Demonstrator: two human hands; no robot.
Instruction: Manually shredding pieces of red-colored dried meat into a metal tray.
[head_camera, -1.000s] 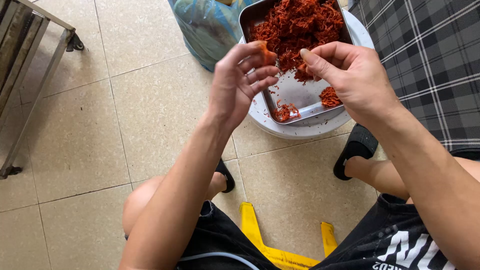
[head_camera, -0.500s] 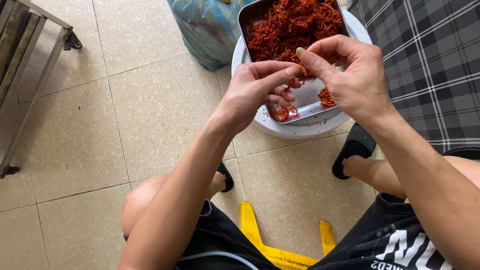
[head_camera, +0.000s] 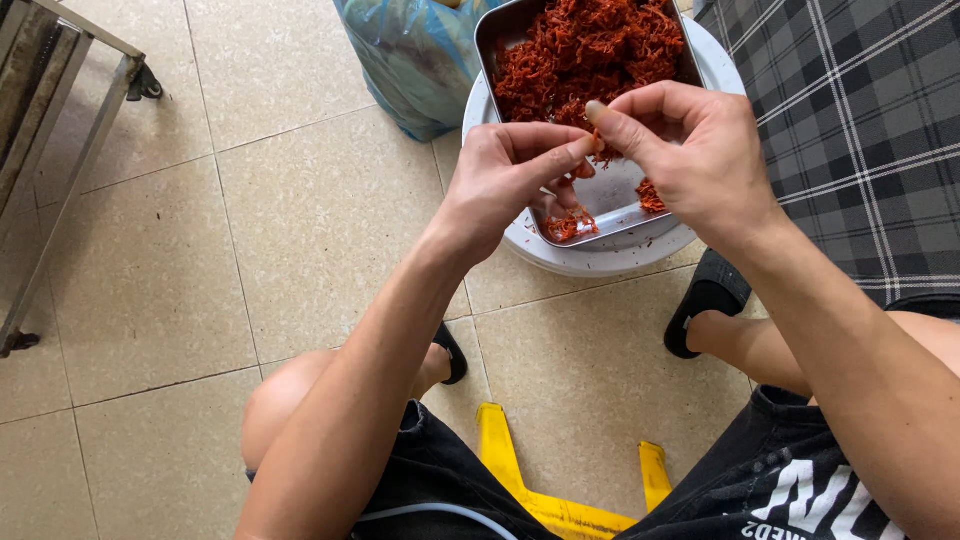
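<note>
The left hand (head_camera: 510, 180) and the right hand (head_camera: 690, 150) meet over a metal tray (head_camera: 620, 205), fingertips pinched together on a small red piece (head_camera: 592, 165) that is mostly hidden between them; its shape cannot be made out. Both hands are narrowly closed, thumb against forefinger. The tray holds a heap of red shreds (head_camera: 590, 55) at its far end, and a few loose bits lie at the near end, partly covered by the fingers. The tray's far edge is cut off by the top of the picture. It rests on a round white lid (head_camera: 600, 258), of which only the rim shows.

To the left of the tray a blue plastic bag (head_camera: 410, 60) stands on the floor, its top cut off. On the right a grey checked cloth (head_camera: 860, 130) fills the corner. At the far left, part of a metal frame (head_camera: 60, 150) runs out of view. The floor (head_camera: 250, 230) is pale speckled tile with thin dark joints. Near the bottom, a yellow stool (head_camera: 520, 480) shows between the person's knees, mostly hidden by black shorts (head_camera: 780, 490). Black sandals (head_camera: 705, 300) are on the feet, the left one nearly hidden behind the forearm.
</note>
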